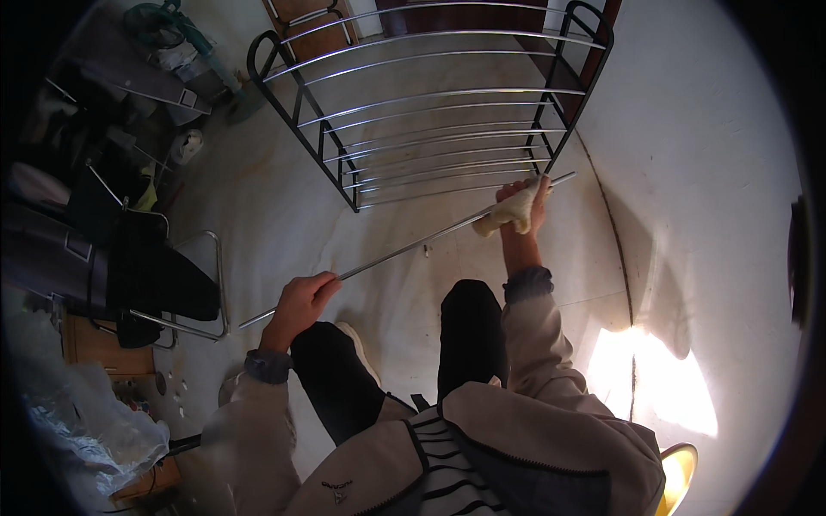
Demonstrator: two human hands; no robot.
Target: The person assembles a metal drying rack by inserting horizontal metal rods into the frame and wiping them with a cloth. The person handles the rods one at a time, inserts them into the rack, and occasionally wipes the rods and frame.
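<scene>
A long, thin metal rod (413, 246) slants across in front of my knees, its right end higher in the picture. Near its lower left end, my left hand (301, 301) is closed around it. My right hand (535, 206) is wrapped round the rod near the other end, with a cream-coloured cloth (514, 212) between palm and metal. The rod's tip sticks out just past that hand. Beyond the rod stands a shoe rack (344, 110) with black end frames and several silver bars; my right hand is close to its lower right corner.
A white wall (705, 155) rises on the right, with a bright sunlit patch at its foot. On the left are a metal-framed chair (215, 284) with dark cloth on it, crumpled clear plastic (95, 430) and a green fan (163, 26). A yellow rounded object (678, 477) sits at lower right.
</scene>
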